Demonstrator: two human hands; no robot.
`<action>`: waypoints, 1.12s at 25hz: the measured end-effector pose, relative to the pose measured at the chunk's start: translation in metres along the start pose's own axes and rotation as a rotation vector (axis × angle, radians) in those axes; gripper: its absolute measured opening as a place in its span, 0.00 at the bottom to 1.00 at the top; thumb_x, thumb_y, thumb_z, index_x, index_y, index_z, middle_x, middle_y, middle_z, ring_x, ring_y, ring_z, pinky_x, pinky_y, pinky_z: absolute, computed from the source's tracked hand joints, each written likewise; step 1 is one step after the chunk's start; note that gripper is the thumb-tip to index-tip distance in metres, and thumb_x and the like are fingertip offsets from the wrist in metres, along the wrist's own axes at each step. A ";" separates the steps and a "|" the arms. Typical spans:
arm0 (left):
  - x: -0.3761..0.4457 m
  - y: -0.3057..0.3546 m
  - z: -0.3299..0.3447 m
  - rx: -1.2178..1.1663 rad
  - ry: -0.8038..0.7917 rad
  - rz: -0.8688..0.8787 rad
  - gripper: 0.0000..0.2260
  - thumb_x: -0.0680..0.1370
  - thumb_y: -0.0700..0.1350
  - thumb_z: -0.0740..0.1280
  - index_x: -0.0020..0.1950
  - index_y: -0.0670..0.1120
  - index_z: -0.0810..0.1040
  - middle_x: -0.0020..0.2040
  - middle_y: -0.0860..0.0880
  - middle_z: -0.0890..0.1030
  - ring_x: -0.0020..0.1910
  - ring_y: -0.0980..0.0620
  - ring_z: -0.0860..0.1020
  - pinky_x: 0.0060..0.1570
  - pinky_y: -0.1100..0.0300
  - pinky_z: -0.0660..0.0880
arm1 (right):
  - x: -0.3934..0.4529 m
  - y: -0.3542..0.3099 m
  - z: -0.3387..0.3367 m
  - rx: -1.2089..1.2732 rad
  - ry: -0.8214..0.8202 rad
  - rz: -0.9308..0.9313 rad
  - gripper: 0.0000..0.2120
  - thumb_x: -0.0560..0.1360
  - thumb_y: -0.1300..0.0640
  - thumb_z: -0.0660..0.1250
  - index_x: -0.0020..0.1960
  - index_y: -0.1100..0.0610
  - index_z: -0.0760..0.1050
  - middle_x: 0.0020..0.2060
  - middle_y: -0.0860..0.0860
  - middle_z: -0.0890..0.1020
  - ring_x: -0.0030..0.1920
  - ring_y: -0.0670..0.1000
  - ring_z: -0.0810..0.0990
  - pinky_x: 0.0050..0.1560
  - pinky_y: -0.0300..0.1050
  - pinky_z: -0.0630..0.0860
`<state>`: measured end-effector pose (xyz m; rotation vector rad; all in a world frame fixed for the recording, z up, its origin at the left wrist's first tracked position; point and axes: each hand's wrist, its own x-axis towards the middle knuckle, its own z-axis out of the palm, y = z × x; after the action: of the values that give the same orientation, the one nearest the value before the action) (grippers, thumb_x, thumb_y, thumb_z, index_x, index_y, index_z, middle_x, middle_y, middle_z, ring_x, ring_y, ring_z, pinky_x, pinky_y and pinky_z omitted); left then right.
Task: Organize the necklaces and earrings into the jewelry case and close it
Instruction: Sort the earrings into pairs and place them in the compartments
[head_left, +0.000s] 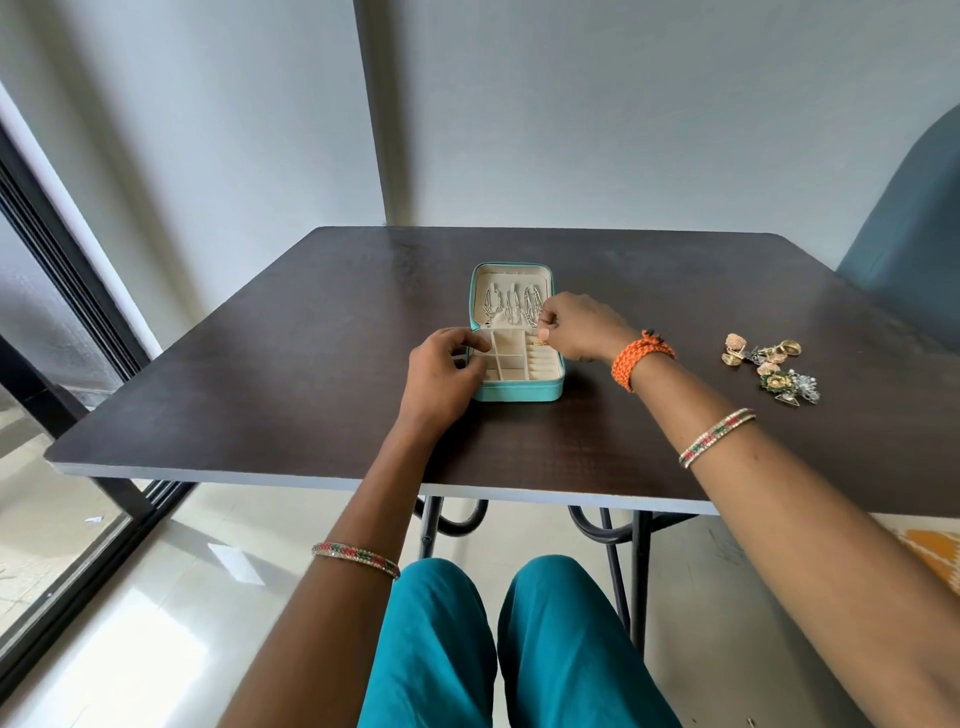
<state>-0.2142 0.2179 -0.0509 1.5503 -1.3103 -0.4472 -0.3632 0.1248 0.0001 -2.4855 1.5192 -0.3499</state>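
Pinching a small gold earring between thumb and curled fingers, our right hand holds it over the ring-roll slots at the case's 3 o'clock side. Our left hand curls its fingers round the 9 o'clock wall of the open teal jewelry case. Necklaces hang in its raised lid at 12 o'clock. More earrings lie loose on the dark table, well apart at 3 o'clock.

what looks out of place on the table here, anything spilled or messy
Nothing is spilled or damaged. The only loose things are the earrings, heaped in a tangled pile on the table to the right, apart from the open jewelry case. The necklaces hang neatly in its lid.
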 end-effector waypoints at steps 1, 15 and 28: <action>0.000 0.000 0.000 -0.001 0.002 0.001 0.08 0.75 0.37 0.64 0.50 0.44 0.81 0.60 0.47 0.78 0.55 0.53 0.77 0.44 0.67 0.78 | -0.001 0.001 0.001 0.019 0.032 0.005 0.04 0.76 0.62 0.63 0.46 0.59 0.77 0.48 0.55 0.82 0.44 0.53 0.79 0.41 0.44 0.73; -0.010 0.016 -0.003 0.181 0.140 0.304 0.11 0.75 0.37 0.61 0.51 0.45 0.81 0.52 0.49 0.82 0.51 0.52 0.77 0.49 0.69 0.71 | -0.045 0.078 -0.028 0.431 0.571 0.190 0.07 0.69 0.64 0.67 0.37 0.52 0.76 0.26 0.44 0.72 0.32 0.47 0.72 0.36 0.38 0.66; -0.014 0.104 0.109 0.094 -0.037 0.474 0.09 0.73 0.36 0.62 0.50 0.43 0.79 0.50 0.45 0.79 0.54 0.47 0.75 0.55 0.61 0.68 | -0.098 0.183 -0.049 0.338 0.383 0.267 0.05 0.70 0.53 0.68 0.42 0.45 0.81 0.46 0.50 0.84 0.52 0.50 0.78 0.57 0.48 0.72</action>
<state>-0.3583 0.1917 -0.0120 1.2522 -1.6873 -0.1148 -0.5758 0.1276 -0.0165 -2.0027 1.7286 -0.9875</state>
